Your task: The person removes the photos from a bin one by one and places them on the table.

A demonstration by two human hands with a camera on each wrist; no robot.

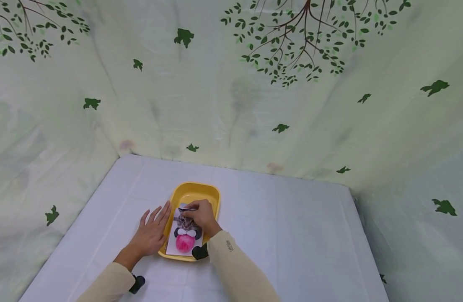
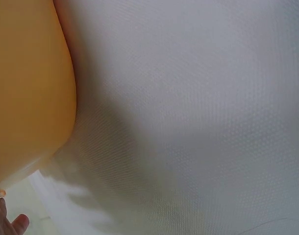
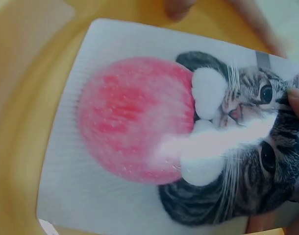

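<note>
A glossy picture card point(image 1: 185, 243) shows a kitten's face above a pink fuzzy ball. It lies inside a yellow tray point(image 1: 193, 186), which is rectangular with rounded corners. My right hand point(image 1: 202, 216) pinches the card near its far end. In the right wrist view the thumb point(image 3: 297, 104) lies on the kitten's forehead, and glare whitens part of the card point(image 3: 135, 117). My left hand point(image 1: 152, 233) rests along the tray's left side, fingers extended. The left wrist view has the tray's outer wall point(image 2: 27, 88) and fingertips point(image 2: 21, 223) at the lower left corner.
The tray stands on a table with a white cloth point(image 1: 291, 235). Pale sheets point(image 1: 216, 96) printed with leaves and branches hang behind and at both sides. A dark strap piece point(image 1: 138, 284) sits at my left wrist, another point(image 1: 200, 252) at the right.
</note>
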